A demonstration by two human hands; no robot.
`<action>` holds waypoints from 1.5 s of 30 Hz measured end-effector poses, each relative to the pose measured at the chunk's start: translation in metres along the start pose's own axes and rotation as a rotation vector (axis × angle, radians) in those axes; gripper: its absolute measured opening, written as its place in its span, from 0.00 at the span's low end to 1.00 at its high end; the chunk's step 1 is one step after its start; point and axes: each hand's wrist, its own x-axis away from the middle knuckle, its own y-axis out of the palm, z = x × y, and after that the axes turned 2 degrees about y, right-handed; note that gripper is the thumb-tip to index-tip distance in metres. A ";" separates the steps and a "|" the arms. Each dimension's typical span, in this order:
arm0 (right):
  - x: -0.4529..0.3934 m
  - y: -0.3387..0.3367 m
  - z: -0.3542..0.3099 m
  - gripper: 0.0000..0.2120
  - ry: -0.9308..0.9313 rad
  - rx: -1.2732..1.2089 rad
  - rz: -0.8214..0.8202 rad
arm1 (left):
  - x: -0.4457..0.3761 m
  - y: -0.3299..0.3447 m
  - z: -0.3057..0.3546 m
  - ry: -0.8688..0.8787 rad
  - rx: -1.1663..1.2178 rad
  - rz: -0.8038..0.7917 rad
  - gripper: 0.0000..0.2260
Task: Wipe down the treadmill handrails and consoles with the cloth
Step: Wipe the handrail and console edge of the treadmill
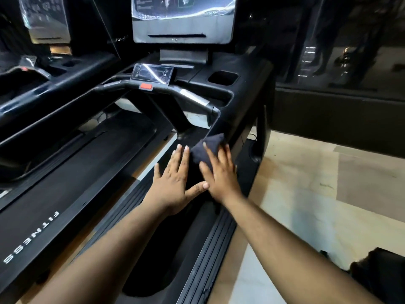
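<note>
The right hand (219,172) presses flat, fingers straight, on the dark cloth (206,150) to rub the right handrail (192,183), while the left hand (175,174), its grip apart, seemingly steadies beside it.

Both hands on the right handrail, cloth under the right

Right hand (219,170) lies flat with fingers spread over a dark bunched cloth (206,148), pressing it onto the treadmill's right handrail (228,126). Left hand (175,178) lies just beside it, fingers straight, thumb reaching toward the right hand. Ahead: small console panel (151,75) under glossy film, red button (146,86) below it, large screen (183,18) above. Belt (65,183) at left reads FITNESS. Pale floor (306,183) at right
</note>
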 end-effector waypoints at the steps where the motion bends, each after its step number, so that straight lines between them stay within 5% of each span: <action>1: -0.031 -0.009 0.004 0.29 0.078 -0.005 0.004 | -0.004 0.000 0.001 -0.012 -0.019 -0.002 0.54; 5: -0.100 -0.026 0.018 0.28 0.276 -0.048 0.061 | -0.027 -0.001 0.010 -0.008 -0.101 -0.006 0.52; 10: -0.035 0.003 0.031 0.30 -0.098 -0.011 0.050 | -0.081 0.001 0.017 -0.048 -0.082 0.027 0.52; 13: -0.101 -0.023 0.065 0.31 -0.237 0.086 -0.036 | -0.115 0.002 0.023 -0.061 -0.081 0.023 0.52; 19: -0.228 -0.057 0.110 0.36 0.064 0.104 0.065 | -0.157 -0.001 0.036 -0.087 -0.008 -0.019 0.55; 23: -0.133 -0.027 0.076 0.30 -0.161 0.012 0.054 | -0.161 0.000 0.035 -0.088 -0.014 -0.007 0.55; 26: -0.160 -0.042 0.094 0.30 -0.308 0.085 -0.018 | -0.159 0.003 0.036 -0.085 -0.039 0.004 0.55; 32: -0.252 -0.067 0.100 0.31 0.074 0.161 -0.047 | -0.157 0.001 0.040 -0.076 -0.101 0.003 0.53; 37: -0.142 -0.032 0.081 0.34 -0.090 0.057 0.014 | -0.160 0.003 0.039 -0.091 -0.051 0.011 0.55; 41: -0.175 -0.048 0.103 0.35 -0.176 0.115 -0.068 | -0.161 0.001 0.037 -0.085 -0.053 -0.014 0.53; 45: -0.251 -0.072 0.100 0.32 0.110 0.157 -0.078 | -0.166 -0.004 0.041 -0.065 -0.120 -0.033 0.51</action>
